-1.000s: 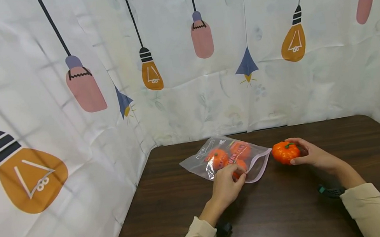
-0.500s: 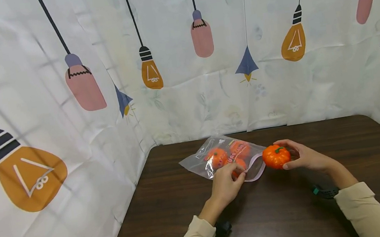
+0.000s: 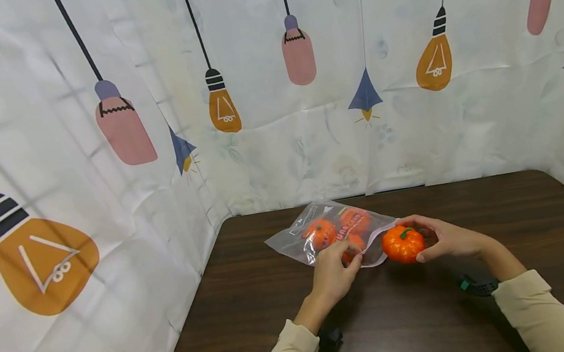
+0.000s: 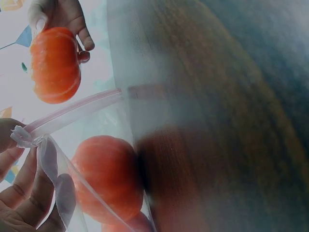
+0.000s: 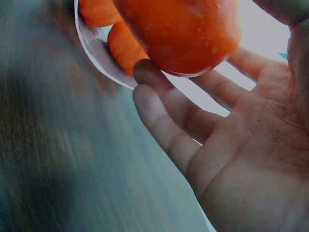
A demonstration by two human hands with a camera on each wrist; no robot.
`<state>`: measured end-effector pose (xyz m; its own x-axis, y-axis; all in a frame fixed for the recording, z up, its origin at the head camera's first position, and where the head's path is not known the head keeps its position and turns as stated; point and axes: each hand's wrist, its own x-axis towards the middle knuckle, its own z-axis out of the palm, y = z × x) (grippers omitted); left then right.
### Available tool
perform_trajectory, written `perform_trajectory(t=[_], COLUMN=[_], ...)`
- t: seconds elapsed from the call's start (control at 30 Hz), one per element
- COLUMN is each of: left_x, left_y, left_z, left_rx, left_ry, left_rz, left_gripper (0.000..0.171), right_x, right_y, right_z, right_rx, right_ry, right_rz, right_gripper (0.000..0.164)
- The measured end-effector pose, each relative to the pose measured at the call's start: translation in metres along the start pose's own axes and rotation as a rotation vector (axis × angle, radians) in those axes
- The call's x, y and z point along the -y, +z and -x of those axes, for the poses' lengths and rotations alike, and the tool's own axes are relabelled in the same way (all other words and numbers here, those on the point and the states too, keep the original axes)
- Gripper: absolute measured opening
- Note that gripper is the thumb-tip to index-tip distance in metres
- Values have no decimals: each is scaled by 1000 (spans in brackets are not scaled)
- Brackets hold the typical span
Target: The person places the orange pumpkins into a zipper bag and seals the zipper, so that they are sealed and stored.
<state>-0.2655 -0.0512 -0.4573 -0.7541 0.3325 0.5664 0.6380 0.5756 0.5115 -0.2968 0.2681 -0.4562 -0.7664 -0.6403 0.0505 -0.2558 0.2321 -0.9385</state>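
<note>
A clear zip bag (image 3: 289, 239) with a pale pink seal lies on the table, and several small orange pumpkins (image 3: 321, 233) are inside it. My left hand (image 3: 332, 275) pinches the near edge of the bag's mouth between thumb and fingers, as the left wrist view also shows at the seal (image 4: 72, 111). Right at the opening, my right hand (image 3: 451, 241) holds another orange pumpkin (image 3: 403, 244) with a green stem. In the right wrist view this pumpkin (image 5: 183, 34) hangs in front of the bag's mouth, and pumpkins within (image 5: 123, 46) show behind it.
The dark wood table (image 3: 434, 321) is backed by a white cloth (image 3: 280, 159) printed with hanging lamps. Dark wrist straps with small devices sit beneath both wrists, the right strap (image 3: 479, 286) and the left device (image 3: 331, 340).
My right hand has brought the pumpkin leftward and slightly nearer, from the bag's right corner to before its opening. My left hand keeps its pinch on the bag, nearly still.
</note>
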Motion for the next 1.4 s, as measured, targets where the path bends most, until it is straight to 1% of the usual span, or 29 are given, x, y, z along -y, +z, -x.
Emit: perform_trajectory(t=[0.1,0.2,0.37,0.6,0.77,0.9,0.97,1.07,1.3,1.4], left_x=[0,1,1,2,3,3,3,3,3,3], left_y=[-1,-1,-1,0,1,1,1,1,3,4], left_z=[0,0,0,0,1,1,1,1,0,0], left_rx=[0,4,2,-4,0,9,13,15,20,26], left_ry=[3,2,-4,12,9,-3,-7,-9,-4,-8], left_rz=[0,-3,-6,-20,-26,-15,-13,-10,-18,-16], left_gripper=[3,3,4,4,4,3,4,4,4,3], right_x=[1,1,-2,-6,-4,-1,-2,-3,-6,-6], right_y=[3,7,14,23,29,33,34,36,39,42], right_z=[-2,-5,-10,-16,-20,-22,-24,-26,-31,-32], right_rx=[40,52,46,11,-34,-102,-133,-173,-278,-298], right_ry=[24,56,98,116,116,111,111,122,179,195], right_rz=[-6,-3,19,71,117,207,245,262,339,324], right_gripper=[74,75,77,74,69,65,66,67,73,74])
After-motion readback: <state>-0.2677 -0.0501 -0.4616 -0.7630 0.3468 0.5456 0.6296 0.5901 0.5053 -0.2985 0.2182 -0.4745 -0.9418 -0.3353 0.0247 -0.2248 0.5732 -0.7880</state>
